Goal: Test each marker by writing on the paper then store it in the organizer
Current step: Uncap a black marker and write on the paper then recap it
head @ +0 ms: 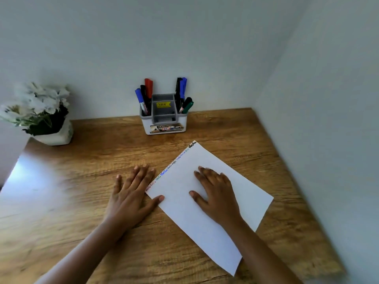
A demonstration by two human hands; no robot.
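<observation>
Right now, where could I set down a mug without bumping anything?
Bare wood of the table lies between the flower pot and the organizer, and at the near left, beside the left hand. A narrower strip runs right of the paper. The middle is crowded: the right hand rests on the paper.

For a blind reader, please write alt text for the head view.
The left hand rests flat on a wooden desk, the right hand on a paper with written words along one edge. Behind, an organizer holds markers; a flower pot stands at the left.
</observation>
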